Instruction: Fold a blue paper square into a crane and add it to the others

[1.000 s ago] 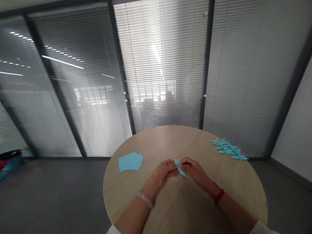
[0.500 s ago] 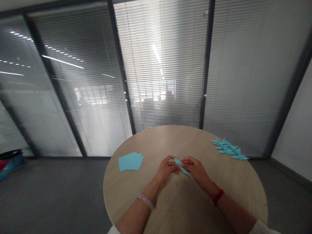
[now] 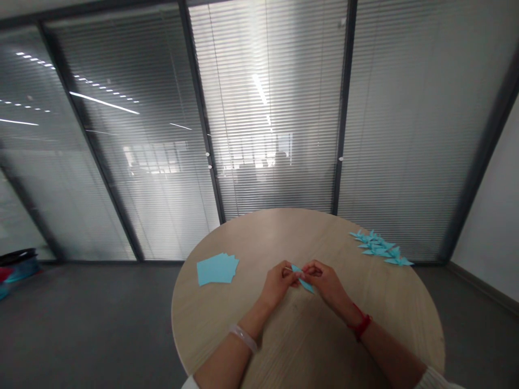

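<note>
A small folded piece of blue paper (image 3: 307,286), narrow and pointed at both ends, is held between my two hands just above the table. My left hand (image 3: 280,281) pinches it from the left with thumb and fingers. From the right, my right hand (image 3: 322,278) grips it with thumb and fingertips close to the left ones. The fingers cover the middle of the paper, so its folds there are hidden.
A fanned stack of blue paper sheets (image 3: 217,269) lies left on the round wooden table (image 3: 279,232). Several folded blue paper cranes (image 3: 377,246) sit in a cluster at the right edge. Behind the table stands a glass partition with blinds (image 3: 275,108).
The left fingers have curled in closer around the folded paper, hiding a bit more of it. The paper has shifted very slightly; the stack and cranes are unmoved.
</note>
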Tool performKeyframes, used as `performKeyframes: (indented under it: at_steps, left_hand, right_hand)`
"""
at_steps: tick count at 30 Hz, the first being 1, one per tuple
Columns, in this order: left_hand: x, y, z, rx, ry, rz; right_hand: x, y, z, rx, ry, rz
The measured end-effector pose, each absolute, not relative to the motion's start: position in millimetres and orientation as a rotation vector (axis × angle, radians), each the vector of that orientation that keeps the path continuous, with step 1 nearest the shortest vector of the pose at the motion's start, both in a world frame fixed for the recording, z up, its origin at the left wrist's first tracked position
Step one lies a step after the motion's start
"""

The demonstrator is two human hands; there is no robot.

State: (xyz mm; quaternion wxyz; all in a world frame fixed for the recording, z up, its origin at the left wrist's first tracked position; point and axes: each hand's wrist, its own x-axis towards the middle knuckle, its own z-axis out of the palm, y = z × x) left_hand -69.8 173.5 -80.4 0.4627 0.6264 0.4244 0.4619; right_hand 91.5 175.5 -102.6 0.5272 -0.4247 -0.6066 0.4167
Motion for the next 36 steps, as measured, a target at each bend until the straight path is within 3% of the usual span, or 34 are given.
performKeyframes:
  at_steps: [24, 36]
  left_hand:
    - [-76.6, 182.3, -89.1, 1.855, 1.185, 1.313]
    - [-71.4, 176.9, -79.5, 1.476, 1.018, 1.192]
  right_hand:
    - [89.0, 168.5, -98.4, -1.063, -1.704, 1.153]
    - [88.3, 164.8, -96.6, -1.093, -1.675, 1.207]
